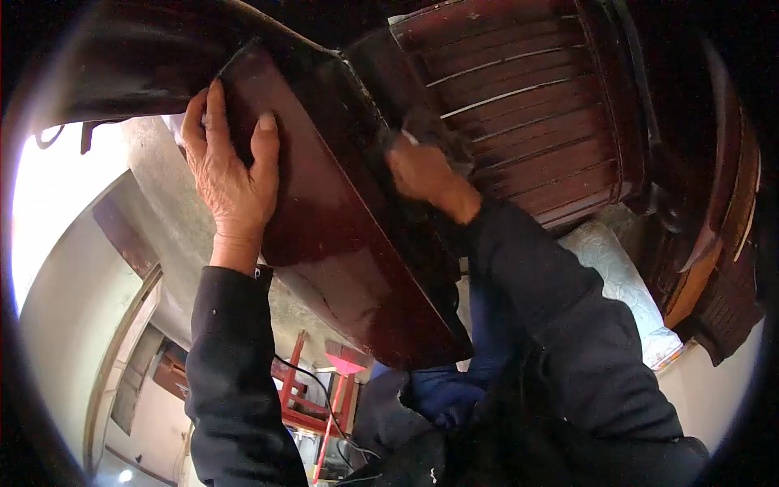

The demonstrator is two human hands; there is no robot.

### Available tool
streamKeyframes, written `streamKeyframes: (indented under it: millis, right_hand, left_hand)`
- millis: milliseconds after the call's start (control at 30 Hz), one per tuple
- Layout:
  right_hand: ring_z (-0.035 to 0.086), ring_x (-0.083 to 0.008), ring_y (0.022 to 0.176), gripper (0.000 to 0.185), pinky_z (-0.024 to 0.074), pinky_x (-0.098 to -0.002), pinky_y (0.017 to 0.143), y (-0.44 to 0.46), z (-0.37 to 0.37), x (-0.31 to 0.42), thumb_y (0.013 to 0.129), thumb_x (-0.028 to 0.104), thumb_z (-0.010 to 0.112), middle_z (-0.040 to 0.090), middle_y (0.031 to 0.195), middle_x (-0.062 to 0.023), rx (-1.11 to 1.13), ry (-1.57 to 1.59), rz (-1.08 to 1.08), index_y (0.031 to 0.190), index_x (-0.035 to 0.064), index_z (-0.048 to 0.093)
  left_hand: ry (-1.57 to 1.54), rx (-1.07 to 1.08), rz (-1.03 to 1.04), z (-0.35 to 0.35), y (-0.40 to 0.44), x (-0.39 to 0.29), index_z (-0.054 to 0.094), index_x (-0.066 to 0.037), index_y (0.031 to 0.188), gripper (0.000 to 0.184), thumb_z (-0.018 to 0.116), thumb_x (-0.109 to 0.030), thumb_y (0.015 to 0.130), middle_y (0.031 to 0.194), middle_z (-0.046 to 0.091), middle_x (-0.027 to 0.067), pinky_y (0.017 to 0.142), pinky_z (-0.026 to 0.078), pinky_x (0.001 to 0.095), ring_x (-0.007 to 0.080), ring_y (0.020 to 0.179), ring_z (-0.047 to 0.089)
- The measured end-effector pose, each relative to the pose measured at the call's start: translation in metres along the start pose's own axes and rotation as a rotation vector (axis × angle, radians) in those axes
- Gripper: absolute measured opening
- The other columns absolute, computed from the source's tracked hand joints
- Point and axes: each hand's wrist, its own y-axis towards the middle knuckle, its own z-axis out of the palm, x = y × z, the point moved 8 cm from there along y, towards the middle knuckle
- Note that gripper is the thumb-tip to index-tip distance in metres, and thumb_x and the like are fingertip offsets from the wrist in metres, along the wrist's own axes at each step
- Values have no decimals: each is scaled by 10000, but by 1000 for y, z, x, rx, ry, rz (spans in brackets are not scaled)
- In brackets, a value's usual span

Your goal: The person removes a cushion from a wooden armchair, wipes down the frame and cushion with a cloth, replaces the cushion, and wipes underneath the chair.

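Concrete floor beyond, we seem partway through, left hand with fingers apart on the glossy panel, right hand closed on a blurred pale scrap.

- I see a black, long-sleeved jacket.
- Between the jacket's sleeves, blue trousers.
- At its left cuff, a small metallic bit.
- Past its cuffs, bare left hand, bare right hand.
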Motion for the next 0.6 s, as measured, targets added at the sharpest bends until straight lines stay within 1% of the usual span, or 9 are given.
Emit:
streamKeyframes:
  millis: [67, 200, 267, 333, 400, 467, 533, 567, 600]
  right_hand:
    - [638, -443, 799, 233, 508, -533, 632, -30, 8, 2, 745, 144, 603, 627, 864, -250, 321, 25, 106, 950, 33, 606]
    - [661, -397, 865, 261, 528, -481, 709, -62, -1, 5, 716, 138, 623, 655, 918, -234, 562, 29, 51, 946, 21, 659]
    - [667, -333, 926, 312, 524, -424, 810, -62, -14, 16, 711, 145, 634, 685, 994, -192, 993, 206, -1, 991, 28, 705]
    - [647, -279, 1006, 411, 504, -385, 884, -28, -59, 0, 722, 165, 645, 686, 1085, -172, 457, 512, 163, 1114, 50, 689]
    - [625, -321, 1064, 450, 502, -382, 909, 19, -96, -2, 760, 191, 658, 645, 1151, -193, 50, 612, 104, 1198, 88, 653]
    - [607, -385, 1062, 506, 501, -426, 921, 66, -82, -1, 796, 257, 679, 593, 1178, -223, -177, 366, 27, 1281, 135, 601]
    - [602, -426, 994, 440, 529, -484, 810, 91, -62, 12, 833, 300, 656, 570, 1158, -227, -398, 121, 20, 1239, 137, 610]
    - [602, -426, 994, 440, 529, -484, 810, 102, -49, 12, 833, 300, 656, 570, 1158, -227, -385, 121, 25, 1239, 137, 610]
    - [618, -418, 933, 349, 542, -503, 772, 110, -44, 14, 828, 248, 637, 597, 1061, -229, -410, 6, 33, 1155, 125, 640]
  left_hand:
    - [16, 3, 8, 1, -1, 0, 483, -29, 1371, 621, 613, -379, 875, 1360, 451, 198, 1029, 381, 452, 380, 1220, 461]
    - [4, 0, 7, 1, -2, 0, 480, -30, 1372, 626, 610, -387, 875, 1355, 453, 197, 1026, 381, 454, 383, 1213, 462]
    - [8, 11, 22, 2, -1, 2, 481, -31, 1372, 626, 614, -386, 874, 1352, 455, 196, 1026, 381, 452, 384, 1211, 462]
    - [-5, -15, 10, 2, -2, 3, 484, -37, 1370, 618, 624, -374, 871, 1352, 457, 187, 1028, 382, 451, 377, 1218, 459]
    - [-20, 4, -12, 1, -6, 3, 491, -39, 1365, 612, 629, -369, 869, 1353, 458, 184, 1031, 382, 445, 372, 1221, 462]
    - [-23, -1, -7, -2, 1, 4, 497, -41, 1360, 606, 635, -365, 867, 1354, 460, 180, 1033, 383, 439, 367, 1223, 465]
    - [-31, 24, 4, -1, -2, 3, 477, -44, 1386, 592, 575, -410, 932, 1402, 425, 226, 1092, 337, 429, 366, 1320, 404]
    - [-35, 33, -6, 0, -3, 3, 477, -44, 1386, 592, 575, -410, 932, 1402, 425, 226, 1092, 337, 429, 366, 1320, 404]
    - [-44, 28, -13, 0, -1, 3, 475, -46, 1388, 595, 569, -419, 934, 1406, 423, 227, 1094, 333, 429, 366, 1320, 404]
